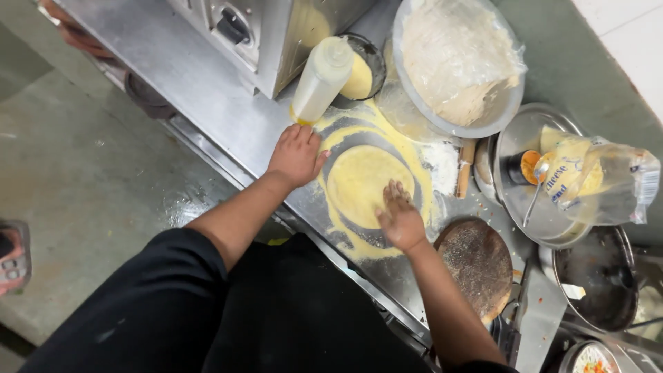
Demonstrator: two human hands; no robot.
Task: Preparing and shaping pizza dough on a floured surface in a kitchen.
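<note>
We see bare forearms, black short sleeves & black apron; flour dusts right hand (400, 222) fingertips, left hand (295, 155) clean.

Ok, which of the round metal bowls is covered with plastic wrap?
The big bowl at the top, holding dough under clear film. The bowl with the cheese bag is uncovered.

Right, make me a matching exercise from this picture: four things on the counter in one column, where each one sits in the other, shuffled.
Things
1. dough disc
2. squeeze bottle
3. rolling pin
4. round wooden board

Places
A. between the flour and the steel plate
B. right of the right hand
C. between the two hands, right of the left hand
D. leaning beside the steel machine

Pairs: 1-C, 2-D, 3-A, 4-B
</note>
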